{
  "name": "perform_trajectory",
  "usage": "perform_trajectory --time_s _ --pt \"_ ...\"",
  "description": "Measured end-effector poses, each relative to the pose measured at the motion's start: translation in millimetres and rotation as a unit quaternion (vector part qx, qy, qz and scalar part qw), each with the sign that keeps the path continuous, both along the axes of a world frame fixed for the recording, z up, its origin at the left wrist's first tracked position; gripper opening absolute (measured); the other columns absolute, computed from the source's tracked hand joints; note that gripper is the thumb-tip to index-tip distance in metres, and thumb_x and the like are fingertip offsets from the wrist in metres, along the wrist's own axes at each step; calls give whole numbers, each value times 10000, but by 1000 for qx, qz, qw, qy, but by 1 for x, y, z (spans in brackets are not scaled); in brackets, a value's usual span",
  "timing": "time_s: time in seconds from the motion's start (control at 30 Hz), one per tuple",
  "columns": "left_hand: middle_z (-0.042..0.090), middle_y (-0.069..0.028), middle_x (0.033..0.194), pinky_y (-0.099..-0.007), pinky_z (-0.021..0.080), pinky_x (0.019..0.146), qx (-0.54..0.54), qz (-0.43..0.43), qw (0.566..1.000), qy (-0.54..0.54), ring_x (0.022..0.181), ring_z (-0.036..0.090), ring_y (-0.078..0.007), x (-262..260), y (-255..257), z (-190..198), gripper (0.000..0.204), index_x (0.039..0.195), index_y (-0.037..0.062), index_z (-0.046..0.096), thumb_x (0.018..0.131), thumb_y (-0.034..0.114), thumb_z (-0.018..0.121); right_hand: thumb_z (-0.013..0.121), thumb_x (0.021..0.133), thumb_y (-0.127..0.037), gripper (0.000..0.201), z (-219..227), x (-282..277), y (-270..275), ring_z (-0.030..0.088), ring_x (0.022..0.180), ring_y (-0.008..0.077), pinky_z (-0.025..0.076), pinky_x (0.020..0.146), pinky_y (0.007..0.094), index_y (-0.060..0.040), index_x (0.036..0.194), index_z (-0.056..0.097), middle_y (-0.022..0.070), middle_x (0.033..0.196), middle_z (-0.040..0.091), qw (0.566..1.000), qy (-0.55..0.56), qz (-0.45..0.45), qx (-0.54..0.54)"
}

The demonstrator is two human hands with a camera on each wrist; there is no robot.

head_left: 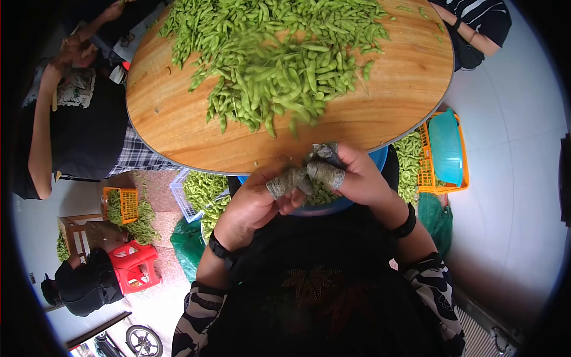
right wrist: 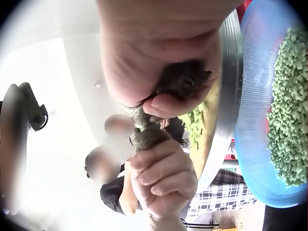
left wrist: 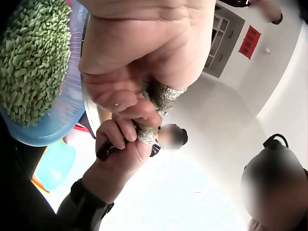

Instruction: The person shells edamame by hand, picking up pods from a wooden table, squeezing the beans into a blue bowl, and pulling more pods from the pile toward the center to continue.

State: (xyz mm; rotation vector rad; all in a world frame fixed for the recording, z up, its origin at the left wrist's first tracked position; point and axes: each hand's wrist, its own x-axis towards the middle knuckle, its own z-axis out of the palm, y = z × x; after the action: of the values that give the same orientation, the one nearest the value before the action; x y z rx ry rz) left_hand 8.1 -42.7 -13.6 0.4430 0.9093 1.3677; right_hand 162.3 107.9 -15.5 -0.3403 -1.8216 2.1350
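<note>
Just past the near edge of the wooden table, my left hand (head_left: pixel 253 199) and right hand (head_left: pixel 366 178) meet thumb to thumb. Grey speckled tape (head_left: pixel 284 183) wraps the left thumb, and similar tape (head_left: pixel 327 174) covers the right thumb. Between the tips, both hands pinch a green edamame pod (right wrist: pixel 138 129), mostly hidden by the fingers. A dark wrap (right wrist: pixel 180 81) shows on a curled right finger in the right wrist view. Below the hands is a blue colander (left wrist: pixel 36 138) with shelled green beans (left wrist: pixel 33 62) in it.
Unshelled edamame pods (head_left: pixel 279 77) are heaped on the round wooden table (head_left: pixel 178 131). An orange crate (head_left: pixel 425 169) with a teal basin (head_left: pixel 445 149) stands at right, a white crate (head_left: pixel 179 193) at left. Other people sit around, one person (head_left: pixel 83 131) close by at left.
</note>
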Motion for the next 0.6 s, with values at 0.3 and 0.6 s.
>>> perform_trajectory --time_s 0.3,0.6 --pt "651 -22 821 -242 491 688 -12 143 907 396 729 586 -84 21 -4 -13 197 1090 -17 606 895 -1 585 504 823 13 448 -16 10 -28 646 740 184 518 698 308 -26 1270 501 84 820 641 983 -51 -24 176" --pt "655 -92 838 -256 494 708 46 147 821 549 785 609 -111 30 -9 -16 171 1008 -20 638 843 -48 604 557 841 -24 431 -27 12 -36 629 706 233 499 666 343 -23 1269 510 143 811 639 968 -54 -51 241"
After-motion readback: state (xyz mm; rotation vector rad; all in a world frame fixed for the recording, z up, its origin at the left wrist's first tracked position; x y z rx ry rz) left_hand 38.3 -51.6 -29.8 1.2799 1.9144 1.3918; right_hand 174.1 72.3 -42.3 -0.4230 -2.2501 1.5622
